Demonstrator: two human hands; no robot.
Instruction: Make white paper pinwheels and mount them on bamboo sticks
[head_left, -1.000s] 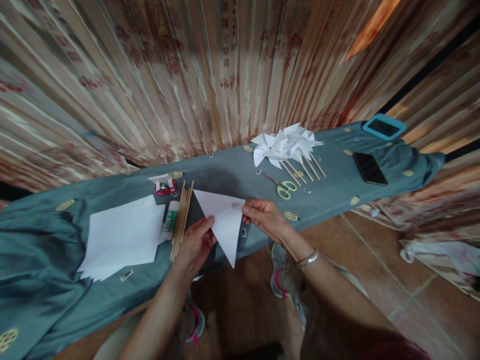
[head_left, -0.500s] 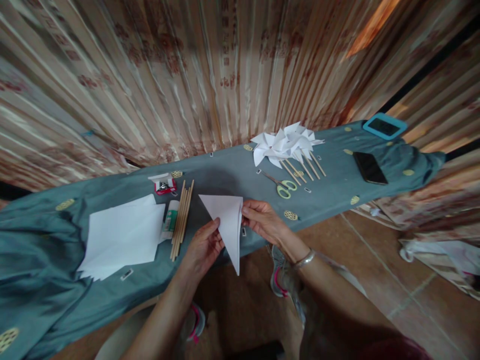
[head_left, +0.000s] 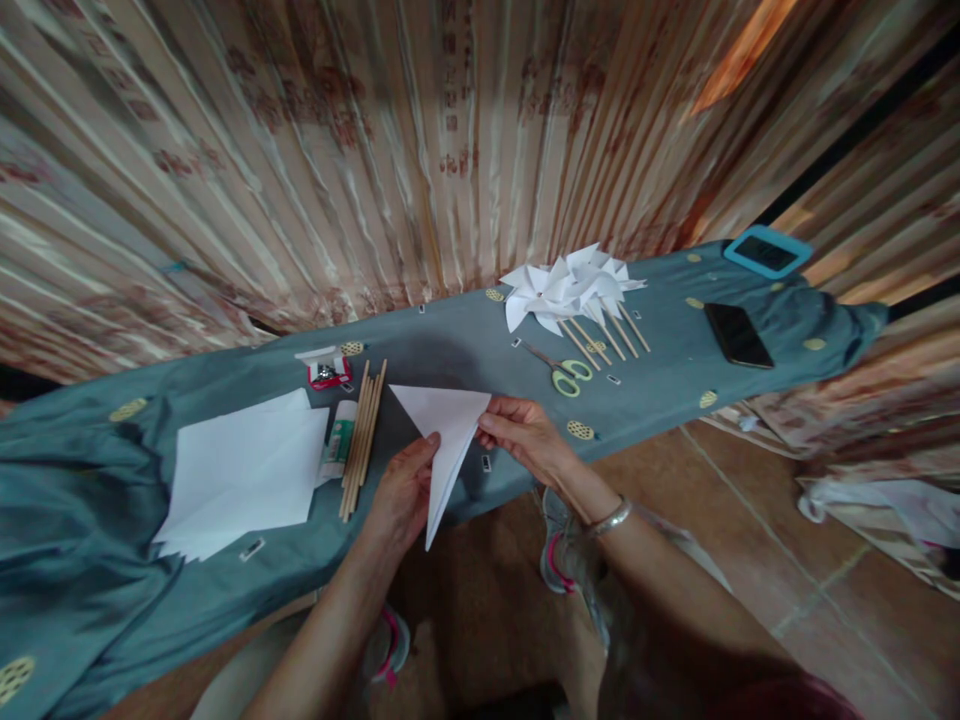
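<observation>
A white sheet of paper, folded into a triangle, is held up between my two hands over the table's near edge. My left hand grips its left side, thumb on top and fingers behind. At the upper right corner my right hand pinches the folded edge. One point of the triangle hangs down toward me, and the layers lie slightly apart along the right side. Left of my left hand are a bundle of wooden sticks, a green and white glue stick and a stack of white paper.
Several white paper pinwheels on sticks lie at the back, with green-handled scissors in front. A red box holds small shiny pieces. A black phone and a blue-framed device are far right. A curtain hangs behind the table.
The folded paper has turned clockwise, its lower point swinging left toward my left hand. My right hand has moved very slightly left with the corner. Both hands keep their hold.
</observation>
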